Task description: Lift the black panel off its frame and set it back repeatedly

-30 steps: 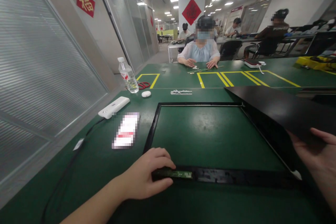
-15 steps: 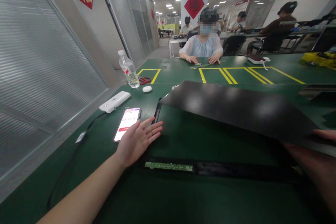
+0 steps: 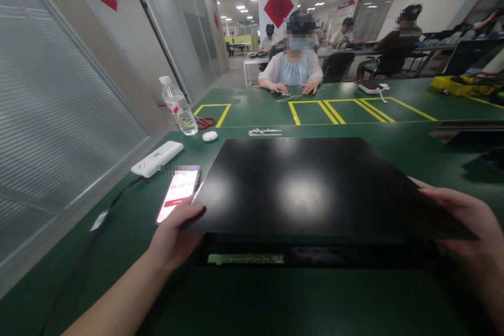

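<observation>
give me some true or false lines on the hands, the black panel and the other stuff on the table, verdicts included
1. The left hand and right hand both hold the black panel. True.
2. The phone screen is dark. False: the phone is lit.
3. A green circuit board shows beyond the panel's near edge. True.
4. The bottle has no cap. False: the bottle wears a white cap.
5. The scissors have red handles. True.

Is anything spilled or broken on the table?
Nothing stands out. The bottle has its cap on, with no puddle showing. The black panel held by the left hand and right hand shows no cracks.
</observation>
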Available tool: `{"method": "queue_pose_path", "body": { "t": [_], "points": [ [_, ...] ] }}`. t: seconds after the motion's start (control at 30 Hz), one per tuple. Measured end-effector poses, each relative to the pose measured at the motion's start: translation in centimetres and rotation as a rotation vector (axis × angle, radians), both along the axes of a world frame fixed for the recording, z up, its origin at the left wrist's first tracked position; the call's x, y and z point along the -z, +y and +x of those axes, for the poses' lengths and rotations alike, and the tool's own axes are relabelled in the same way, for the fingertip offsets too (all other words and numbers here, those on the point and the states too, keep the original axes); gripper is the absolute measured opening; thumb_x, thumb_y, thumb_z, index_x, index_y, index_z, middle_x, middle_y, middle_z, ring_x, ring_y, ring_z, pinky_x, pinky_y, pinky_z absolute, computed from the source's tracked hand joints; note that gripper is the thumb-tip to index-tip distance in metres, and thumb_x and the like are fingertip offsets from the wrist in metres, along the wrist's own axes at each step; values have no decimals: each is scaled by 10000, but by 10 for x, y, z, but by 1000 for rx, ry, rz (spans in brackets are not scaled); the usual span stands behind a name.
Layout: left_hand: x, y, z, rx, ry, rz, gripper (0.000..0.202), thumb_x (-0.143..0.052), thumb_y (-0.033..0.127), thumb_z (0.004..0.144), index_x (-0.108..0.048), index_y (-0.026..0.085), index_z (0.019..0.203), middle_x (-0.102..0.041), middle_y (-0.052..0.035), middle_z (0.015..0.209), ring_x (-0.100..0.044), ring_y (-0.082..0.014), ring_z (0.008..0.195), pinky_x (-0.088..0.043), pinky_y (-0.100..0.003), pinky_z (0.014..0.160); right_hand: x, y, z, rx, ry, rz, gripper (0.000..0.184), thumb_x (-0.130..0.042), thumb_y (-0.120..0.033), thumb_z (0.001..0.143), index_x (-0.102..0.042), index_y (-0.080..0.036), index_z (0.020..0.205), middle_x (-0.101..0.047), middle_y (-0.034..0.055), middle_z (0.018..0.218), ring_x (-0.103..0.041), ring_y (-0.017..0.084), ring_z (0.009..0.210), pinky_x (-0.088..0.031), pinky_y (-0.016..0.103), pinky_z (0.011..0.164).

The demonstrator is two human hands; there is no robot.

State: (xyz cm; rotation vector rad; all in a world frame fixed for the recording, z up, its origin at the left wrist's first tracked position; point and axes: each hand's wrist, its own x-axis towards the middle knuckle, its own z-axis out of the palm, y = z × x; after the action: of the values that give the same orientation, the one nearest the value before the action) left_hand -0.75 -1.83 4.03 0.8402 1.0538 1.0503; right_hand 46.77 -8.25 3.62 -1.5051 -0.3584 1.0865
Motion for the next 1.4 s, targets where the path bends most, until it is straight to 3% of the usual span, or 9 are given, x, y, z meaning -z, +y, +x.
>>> {"method": "queue_pose_path", "body": {
  "t": [0.1, 0.2, 0.33, 0.53, 0.7, 0.9, 1.2, 1.4],
  "points": [
    [-3, -1, -3, -40, 19, 39, 375, -814, 298, 619, -758, 187, 973, -790, -111, 884, -765, -423, 1012, -647, -474, 806, -8, 4, -9, 2, 114, -81, 406, -660, -295, 601, -810, -228, 972, -815, 153, 1124, -797, 316, 956, -665, 402, 796],
    [-5, -3, -4, -51, 3, 76, 413, -844, 281, 597, -772, 191, 994, -805, -110, 925, -758, -443, 1066, -647, -498, 857, -11, 4, -13, 21, 106, -64, 471, -664, -245, 591, -813, -186, 1034, -797, 166, 1196, -787, 257, 949, -643, 294, 769],
    [-5, -6, -3, -21, -6, 99, 444, -862, 270, 604, -789, 182, 1033, -823, -126, 963, -758, -458, 1094, -648, -507, 889, -7, 4, -6, 67, -44, -23, 452, -679, -231, 614, -789, -217, 1052, -809, 137, 968, -752, 209, 783, -613, 245, 659],
    [-2, -14, 3, -69, -25, 104, 560, -895, 270, 717, -727, 237, 1250, -813, -98, 1235, -781, -370, 1128, -638, -434, 968, 11, 7, 6, 130, -336, -11, 408, -697, -250, 562, -766, -216, 962, -775, 84, 772, -643, 141, 641, -467, 168, 509],
    [-3, -16, 8, -52, -10, 97, 600, -922, 277, 720, -714, 242, 1281, -802, -94, 1281, -780, -362, 1139, -647, -411, 958, 11, 6, -3, 151, -541, -49, 446, -713, -369, 518, -770, -225, 936, -771, 81, 754, -681, 203, 749, -478, 251, 594],
    [-1, -14, 8, -24, 12, 42, 654, -923, 299, 734, -706, 265, 1350, -812, -74, 1247, -785, -356, 1124, -658, -413, 938, 0, 3, -14, 117, -763, -237, 604, -630, -551, 546, -778, -245, 1045, -766, 63, 728, -613, 234, 645, -465, 376, 656],
    [8, -7, -4, 84, 70, 0, 810, -927, 323, 768, -592, 294, 1505, -808, -91, 1259, -787, -374, 1136, -663, -441, 949, 4, 4, -8, 61, -914, -332, 611, -570, -592, 596, -776, -270, 1073, -773, 61, 728, -699, 320, 756, -466, 433, 728],
    [10, -7, -2, 124, 40, -24, 786, -904, 306, 815, -554, 304, 1519, -800, -88, 1304, -771, -361, 1194, -645, -427, 994, 4, 4, -5, 48, -949, -361, 552, -559, -559, 617, -773, -275, 1039, -785, 59, 743, -714, 331, 757, -470, 446, 728]
  ]
}}
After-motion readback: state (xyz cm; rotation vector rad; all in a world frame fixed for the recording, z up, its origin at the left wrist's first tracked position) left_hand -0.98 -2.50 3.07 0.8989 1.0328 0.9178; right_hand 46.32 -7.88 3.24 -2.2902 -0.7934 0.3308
